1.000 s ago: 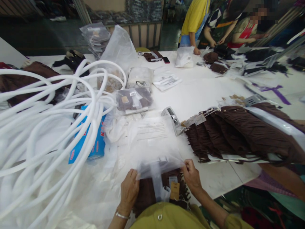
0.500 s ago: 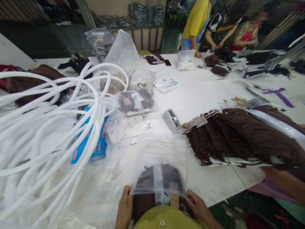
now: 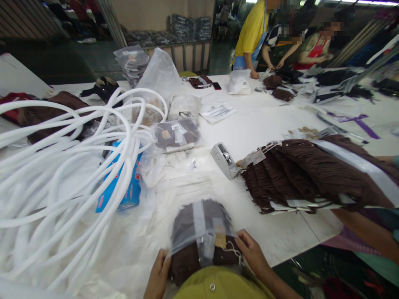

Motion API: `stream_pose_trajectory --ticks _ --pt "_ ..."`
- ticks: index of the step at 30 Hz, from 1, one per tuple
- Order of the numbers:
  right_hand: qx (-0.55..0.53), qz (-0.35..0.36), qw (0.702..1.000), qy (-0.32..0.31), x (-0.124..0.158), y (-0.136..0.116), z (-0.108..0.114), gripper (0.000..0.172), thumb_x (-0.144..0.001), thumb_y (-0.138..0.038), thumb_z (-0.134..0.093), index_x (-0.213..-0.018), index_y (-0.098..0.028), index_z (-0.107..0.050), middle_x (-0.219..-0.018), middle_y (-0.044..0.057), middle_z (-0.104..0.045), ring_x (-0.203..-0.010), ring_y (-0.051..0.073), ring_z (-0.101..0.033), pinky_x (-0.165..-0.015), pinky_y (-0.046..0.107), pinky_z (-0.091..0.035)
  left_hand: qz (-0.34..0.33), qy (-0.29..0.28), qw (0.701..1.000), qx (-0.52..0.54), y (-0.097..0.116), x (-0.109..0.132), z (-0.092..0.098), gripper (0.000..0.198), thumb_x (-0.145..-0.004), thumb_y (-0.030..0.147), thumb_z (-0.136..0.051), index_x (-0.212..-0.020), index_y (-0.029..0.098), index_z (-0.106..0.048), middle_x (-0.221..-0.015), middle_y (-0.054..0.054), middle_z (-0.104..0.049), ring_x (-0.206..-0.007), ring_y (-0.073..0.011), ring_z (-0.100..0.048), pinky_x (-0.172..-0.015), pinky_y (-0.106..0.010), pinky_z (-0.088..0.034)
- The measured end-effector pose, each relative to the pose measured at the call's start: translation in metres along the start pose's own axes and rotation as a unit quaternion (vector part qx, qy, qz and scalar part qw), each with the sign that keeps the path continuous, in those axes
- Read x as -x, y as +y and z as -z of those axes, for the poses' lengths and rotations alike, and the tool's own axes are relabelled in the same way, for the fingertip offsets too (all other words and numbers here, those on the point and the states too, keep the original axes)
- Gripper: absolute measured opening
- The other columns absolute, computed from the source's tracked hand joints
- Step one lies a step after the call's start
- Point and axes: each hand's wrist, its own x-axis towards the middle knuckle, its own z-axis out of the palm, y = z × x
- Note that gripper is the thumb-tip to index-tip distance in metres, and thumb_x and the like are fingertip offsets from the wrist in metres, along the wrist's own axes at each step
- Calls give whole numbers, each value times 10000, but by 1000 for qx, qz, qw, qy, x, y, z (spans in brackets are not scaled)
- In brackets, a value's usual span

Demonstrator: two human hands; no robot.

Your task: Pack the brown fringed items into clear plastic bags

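A folded dark brown garment [image 3: 187,261] lies in front of me, its far part inside a clear plastic bag [image 3: 183,241]. A pale band runs over its middle, and a tan tag [image 3: 220,240] with a white string hangs on it. My left hand [image 3: 160,265] pinches the left corner of the bag's mouth. At the opposite corner, my right hand [image 3: 251,249] has its fingers closed on the bag's edge. The garment's near end sticks out of the bag, partly hidden by a green cap brim [image 3: 215,284].
White tubing loops [image 3: 124,166] fill the left, over a blue packet [image 3: 132,191]. A grey tape dispenser [image 3: 224,160] stands ahead, beside stacked brown garments [image 3: 299,174]. Bagged garments [image 3: 177,135] lie beyond. Another person's arm [image 3: 368,232] is at right; several co-workers stand across the table.
The garment sits farther inside the bag, and more of its near end shows. Both hands have shifted slightly left along with the bag, still holding its mouth.
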Motion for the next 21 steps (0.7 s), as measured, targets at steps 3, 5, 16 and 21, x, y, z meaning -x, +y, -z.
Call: stream_pose_trajectory --ticks 3,5,16,21 --pt "-24 15 999 23 -32 -29 -11 268 -777 -505 -507 -770 -238 -483 -677 -33 -598 -620 162 -593 -573 255 -451 -13 58 998 -25 29 -31 16 342 -871 508 -381 -906 216 -556 -804 -52 -667 -717 -225 -668 -680 -394 -586" --pt "-8 27 999 39 -49 -40 -16 239 -755 -475 -512 -754 -239 -475 -624 -41 -592 -560 157 -582 -522 246 -427 -105 143 978 -107 45 -40 17 342 -875 451 -436 -1056 187 -557 -961 -104 -686 -846 -244 -679 -773 -430 -581" --pt "-39 61 994 77 -49 -65 -32 301 -764 -495 -549 -675 -240 -418 -564 -67 -506 -521 125 -519 -472 228 -436 -446 -10 837 -317 98 -58 -61 702 -867 293 -513 -1472 146 -190 -1514 -115 -389 -1391 -273 -366 -1074 -449 -428" --pt "-29 32 999 28 -33 -45 -37 279 -797 -488 -506 -707 -249 -394 -592 -52 -544 -583 157 -597 -527 264 -499 -405 49 851 -331 90 -87 -69 613 -898 207 -410 -1471 158 -200 -1448 -132 -482 -1331 -259 -457 -1048 -451 -439"
